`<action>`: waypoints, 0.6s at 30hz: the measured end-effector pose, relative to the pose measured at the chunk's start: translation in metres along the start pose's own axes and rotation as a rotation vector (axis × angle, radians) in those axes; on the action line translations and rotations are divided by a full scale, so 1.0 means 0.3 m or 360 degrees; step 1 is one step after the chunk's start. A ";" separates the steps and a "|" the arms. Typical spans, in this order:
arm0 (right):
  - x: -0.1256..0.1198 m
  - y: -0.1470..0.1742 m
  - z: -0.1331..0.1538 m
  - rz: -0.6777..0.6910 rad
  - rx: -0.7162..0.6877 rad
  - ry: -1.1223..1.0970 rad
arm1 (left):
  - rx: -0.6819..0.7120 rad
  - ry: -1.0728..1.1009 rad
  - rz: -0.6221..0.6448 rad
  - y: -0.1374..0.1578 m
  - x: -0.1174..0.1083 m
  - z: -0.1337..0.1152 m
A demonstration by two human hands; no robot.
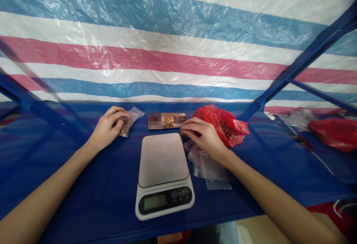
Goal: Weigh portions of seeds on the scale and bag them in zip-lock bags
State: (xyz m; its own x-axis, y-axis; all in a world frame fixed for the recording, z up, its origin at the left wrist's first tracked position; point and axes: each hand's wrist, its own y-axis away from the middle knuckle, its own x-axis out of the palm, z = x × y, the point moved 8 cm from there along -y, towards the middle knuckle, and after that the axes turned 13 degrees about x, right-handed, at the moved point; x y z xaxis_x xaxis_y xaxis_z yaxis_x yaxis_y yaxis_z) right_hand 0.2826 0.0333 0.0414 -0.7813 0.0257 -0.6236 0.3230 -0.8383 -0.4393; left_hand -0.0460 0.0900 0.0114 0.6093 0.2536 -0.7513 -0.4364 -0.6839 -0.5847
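Observation:
My left hand (110, 125) is closed on a small clear zip bag (126, 127) that holds light brown pieces and rests on the blue surface. Its top leans away to the right. My right hand (203, 134) has its fingers pressed together at the right end of a phone (169, 121) with a lit screen; what they pinch, if anything, is hidden. Between my arms stands a white digital kitchen scale (164, 160), its plate bare and its display showing zeros. Flat, clear zip bags (212, 171) lie under and in front of my right hand.
Behind my right hand sits an open red plastic bag (214, 112) with small brown pieces inside. Farther right are another red bag (336, 134) and a white cable (320, 160). Blue metal braces (295, 62) and a striped plastic sheet (156, 58) bound the blue shelf (108, 181).

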 end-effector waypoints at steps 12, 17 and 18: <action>-0.342 -0.013 -0.143 -0.0144 0.0341 0.0723 | -0.0014 0.0032 -0.0005 0.002 -0.006 -0.007; -0.236 0.016 -0.312 0.0397 0.0269 0.0732 | 0.0004 0.0034 -0.0012 0.009 -0.011 -0.002; -0.220 0.021 -0.326 0.0430 0.0261 0.0723 | 0.0012 0.0036 -0.0013 0.010 -0.011 -0.003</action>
State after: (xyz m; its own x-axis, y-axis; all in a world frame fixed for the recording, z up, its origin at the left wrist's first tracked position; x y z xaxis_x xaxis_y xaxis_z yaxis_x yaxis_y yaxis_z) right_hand 0.3884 0.0796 0.0166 -0.3615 -0.0004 -0.9324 0.3646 -0.9204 -0.1409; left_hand -0.0487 0.0866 0.0125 0.6274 0.2436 -0.7396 -0.4362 -0.6769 -0.5929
